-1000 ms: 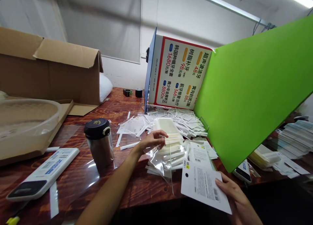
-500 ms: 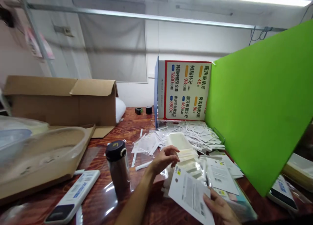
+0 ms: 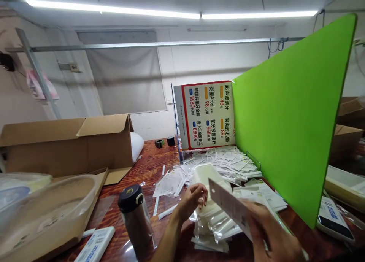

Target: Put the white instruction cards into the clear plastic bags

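My right hand (image 3: 270,227) grips a white printed card (image 3: 230,207) by its near end. The card is tilted nearly edge-on, and a small hole shows near its far end. My left hand (image 3: 194,201) is beside the left edge of a pile of clear plastic bags (image 3: 212,195), its fingers loosely curled and the thumb apart; I see nothing in it. Whether its fingertips touch the bags, I cannot tell. Behind and to the right of my right hand lie more white cards (image 3: 256,195), partly hidden by it.
Loose cards and strips (image 3: 228,157) are heaped before a printed sign panel (image 3: 209,115). A tall green board (image 3: 291,121) stands on the right. At left are a dark-lidded flask (image 3: 135,216), a white box (image 3: 95,245), a translucent tub (image 3: 54,212) and a cardboard carton (image 3: 65,148).
My right hand has raised the card and turned it from face-up to nearly edge-on. My left hand stays by the bags, its fingers more curled. The camera view has tilted upward.
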`<control>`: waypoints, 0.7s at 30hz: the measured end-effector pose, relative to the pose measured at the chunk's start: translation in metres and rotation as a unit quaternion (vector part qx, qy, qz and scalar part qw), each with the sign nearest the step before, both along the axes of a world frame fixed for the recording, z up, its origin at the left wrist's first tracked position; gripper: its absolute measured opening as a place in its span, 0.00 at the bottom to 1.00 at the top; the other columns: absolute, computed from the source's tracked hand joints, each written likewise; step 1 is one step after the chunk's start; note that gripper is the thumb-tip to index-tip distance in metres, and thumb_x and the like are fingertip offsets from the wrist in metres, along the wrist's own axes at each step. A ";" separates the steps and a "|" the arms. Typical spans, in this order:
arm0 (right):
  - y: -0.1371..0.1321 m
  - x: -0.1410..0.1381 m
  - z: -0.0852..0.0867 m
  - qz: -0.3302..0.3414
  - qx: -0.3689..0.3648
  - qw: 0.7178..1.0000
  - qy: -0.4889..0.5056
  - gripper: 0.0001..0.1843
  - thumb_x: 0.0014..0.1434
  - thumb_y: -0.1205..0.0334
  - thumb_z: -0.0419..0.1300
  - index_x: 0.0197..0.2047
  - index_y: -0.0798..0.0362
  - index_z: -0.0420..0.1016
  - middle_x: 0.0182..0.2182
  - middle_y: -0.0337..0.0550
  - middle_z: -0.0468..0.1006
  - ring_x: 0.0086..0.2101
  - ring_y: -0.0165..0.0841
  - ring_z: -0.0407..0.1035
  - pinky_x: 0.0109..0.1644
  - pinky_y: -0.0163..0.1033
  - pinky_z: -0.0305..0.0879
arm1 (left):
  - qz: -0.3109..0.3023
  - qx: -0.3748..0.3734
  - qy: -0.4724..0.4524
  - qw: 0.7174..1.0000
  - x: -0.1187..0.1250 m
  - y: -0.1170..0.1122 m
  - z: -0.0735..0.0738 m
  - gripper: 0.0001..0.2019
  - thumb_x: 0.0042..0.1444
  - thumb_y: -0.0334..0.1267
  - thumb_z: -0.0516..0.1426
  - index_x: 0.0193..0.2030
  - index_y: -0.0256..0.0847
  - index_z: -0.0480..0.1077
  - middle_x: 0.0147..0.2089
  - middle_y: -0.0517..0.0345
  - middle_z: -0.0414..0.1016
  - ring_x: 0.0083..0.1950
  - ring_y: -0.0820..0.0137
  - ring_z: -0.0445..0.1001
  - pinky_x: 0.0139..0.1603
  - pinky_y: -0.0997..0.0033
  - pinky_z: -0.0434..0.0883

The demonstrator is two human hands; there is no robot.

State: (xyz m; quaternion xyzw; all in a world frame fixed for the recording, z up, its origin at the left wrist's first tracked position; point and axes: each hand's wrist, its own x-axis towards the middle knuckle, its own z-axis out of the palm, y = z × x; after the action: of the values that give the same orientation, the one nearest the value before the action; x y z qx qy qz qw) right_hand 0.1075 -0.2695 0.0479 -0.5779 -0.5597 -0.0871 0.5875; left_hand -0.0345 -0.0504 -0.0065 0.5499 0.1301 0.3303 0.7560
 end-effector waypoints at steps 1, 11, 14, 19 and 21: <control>0.005 0.000 0.001 0.050 0.005 0.996 -0.073 0.16 0.62 0.65 0.57 0.52 0.43 0.75 0.43 0.42 0.81 0.38 0.38 0.78 0.36 0.34 0.71 | -0.025 0.000 0.013 1.000 0.000 0.001 -0.003 0.26 0.49 0.60 0.63 0.34 0.34 0.75 0.25 0.55 0.71 0.22 0.76 0.69 0.18 0.81 0.59; 0.038 -0.025 -0.023 0.080 0.113 0.923 -0.360 0.14 0.69 0.68 0.48 0.34 0.52 0.71 0.27 0.36 0.77 0.37 0.31 0.70 0.55 0.41 0.59 | -0.285 -0.023 0.127 0.950 -0.009 0.002 -0.016 0.48 0.46 0.77 0.48 0.46 0.28 0.77 0.37 0.37 0.79 0.29 0.64 0.76 0.25 0.72 0.68; 0.040 -0.027 -0.037 0.086 0.090 0.915 -0.384 0.11 0.67 0.68 0.54 0.32 0.52 0.70 0.27 0.34 0.76 0.37 0.29 0.69 0.55 0.39 0.59 | -0.319 0.019 0.130 0.939 -0.013 0.000 -0.012 0.47 0.42 0.75 0.54 0.52 0.31 0.75 0.45 0.37 0.78 0.38 0.60 0.78 0.34 0.68 0.71; 0.038 -0.031 -0.043 0.083 0.077 0.909 -0.400 0.10 0.65 0.68 0.56 0.30 0.52 0.70 0.25 0.34 0.73 0.35 0.29 0.68 0.56 0.41 0.60 | -0.364 0.112 0.186 0.906 -0.014 -0.008 0.007 0.55 0.34 0.72 0.62 0.66 0.39 0.62 0.61 0.37 0.68 0.59 0.49 0.70 0.54 0.55 0.68; 0.040 -0.037 -0.044 0.084 0.107 0.908 -0.397 0.12 0.65 0.68 0.55 0.29 0.52 0.69 0.24 0.33 0.73 0.33 0.29 0.67 0.57 0.41 0.60 | -0.389 0.117 0.219 0.887 -0.012 -0.010 0.016 0.62 0.27 0.72 0.64 0.69 0.44 0.57 0.65 0.37 0.64 0.61 0.47 0.68 0.53 0.54 0.68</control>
State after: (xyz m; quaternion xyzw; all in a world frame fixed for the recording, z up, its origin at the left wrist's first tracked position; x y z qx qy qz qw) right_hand 0.0704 -0.2296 0.0040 -0.3803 -0.7807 -0.3183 0.3804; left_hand -0.0468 -0.0604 0.0097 0.6990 0.0290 -0.1060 0.7066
